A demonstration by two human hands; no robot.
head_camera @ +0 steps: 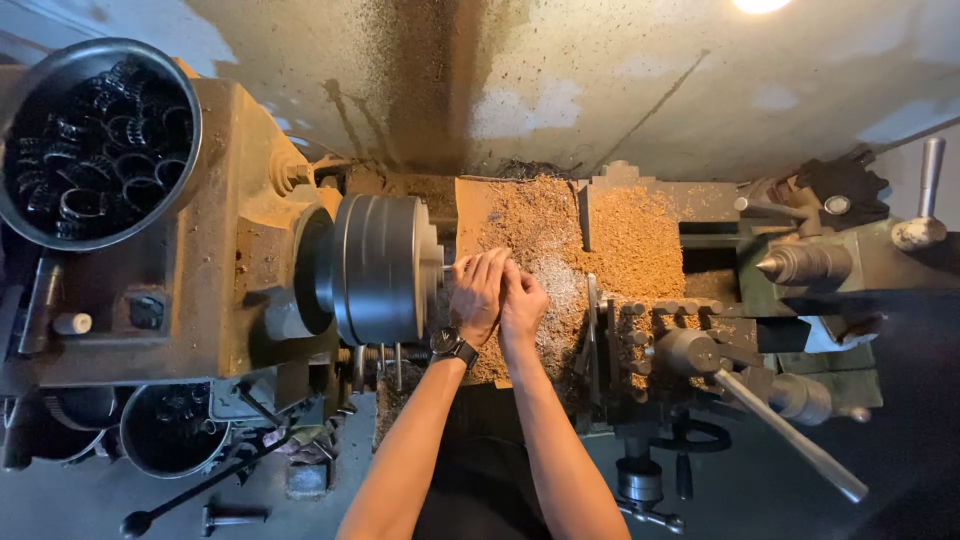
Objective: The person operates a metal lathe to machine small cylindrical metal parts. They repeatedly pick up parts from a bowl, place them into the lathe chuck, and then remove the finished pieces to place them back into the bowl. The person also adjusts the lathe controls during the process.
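Fingers first: on my left hand (pixel 478 297) they are curled together against a small metal piece (pixel 449 267) that juts from the face of the chuck (pixel 378 268), and on my right hand (pixel 521 301) they are bunched and pressed against the back of the left, so both hands sit as one knot just right of the chuck; whether either hand truly clamps the piece I cannot tell, since the fingertips hide it. Working from the far left of what I see, a round metal bowl (pixel 97 140) full of dark ring-shaped parts rests on top of the rusty headstock (pixel 215 240), and a second, smaller bowl (pixel 172 430) of the same parts sits lower down near a long-handled tool (pixel 205 488) on the floor. Next comes the grey chuck, with the small piece at its centre touching my left fingers. A dark wristwatch (pixel 452 345) circles my left wrist just below. Behind and under my hands a bed of brown and silvery shavings (pixel 590 240) covers the carriage. Further right stand the tool post (pixel 655 320) with its row of bolts, a long silver lever (pixel 790 430) angled down to the right, a black handwheel (pixel 690 437) below it, and last the tailstock (pixel 810 263), its pointed centre facing my hands but well apart from them
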